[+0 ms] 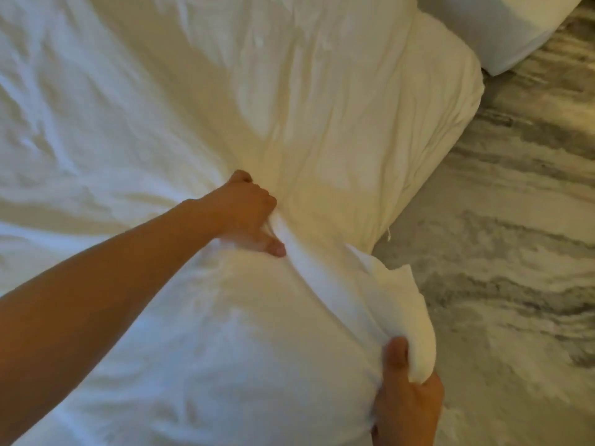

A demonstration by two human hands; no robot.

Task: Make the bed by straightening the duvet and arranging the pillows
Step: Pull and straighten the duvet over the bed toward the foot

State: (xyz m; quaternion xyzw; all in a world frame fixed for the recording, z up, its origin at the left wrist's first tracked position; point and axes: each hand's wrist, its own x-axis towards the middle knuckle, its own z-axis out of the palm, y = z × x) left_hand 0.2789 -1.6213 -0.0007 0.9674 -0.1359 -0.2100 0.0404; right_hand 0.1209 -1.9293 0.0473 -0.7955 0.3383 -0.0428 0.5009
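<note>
Left hand [248, 214] was closed on a bunched ridge of the white duvet [128, 130], knuckles up, thumb lying flat on the cloth, bare forearm reaching in from the lower left. Right hand [407, 394] at the bottom edge pinched the same ridge nearer the body, thumb pressing over a fold of the duvet's edge. Fabric ran taut between the two hands. Duvet covered the bed, creased, its corner draping over the right side. Grey-streaked marbled floor [515, 220] lay beyond. Another white-covered bed [502, 30] stood upper right, apart.
</note>
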